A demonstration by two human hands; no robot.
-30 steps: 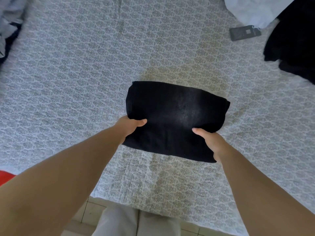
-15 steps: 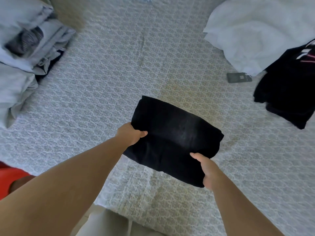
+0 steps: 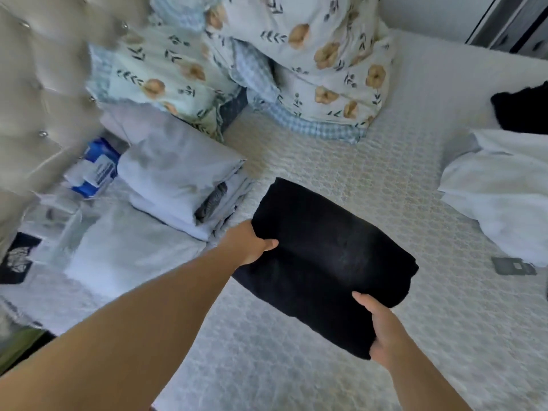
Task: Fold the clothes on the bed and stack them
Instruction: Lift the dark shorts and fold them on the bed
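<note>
A folded black garment (image 3: 329,262) is held just above the patterned bed cover (image 3: 370,185), tilted with its left end higher. My left hand (image 3: 249,244) grips its left edge, thumb on top. At the near right corner my right hand (image 3: 382,333) grips it the same way. To the left lies a stack of folded pale clothes (image 3: 178,185), its near corner almost touching the black garment. An unfolded white garment (image 3: 501,197) and a black one (image 3: 525,111) lie at the right.
Floral pillows (image 3: 296,63) are piled at the head of the bed beside a tufted headboard (image 3: 41,93). A blue and white packet (image 3: 95,170) and more pale fabric (image 3: 124,256) lie at the left. A small dark tag (image 3: 513,266) rests at the right.
Both hands have carried the folded black garment up the bed and leftward toward the pale stack. The view has swung up, bringing the pillows and headboard into sight.
</note>
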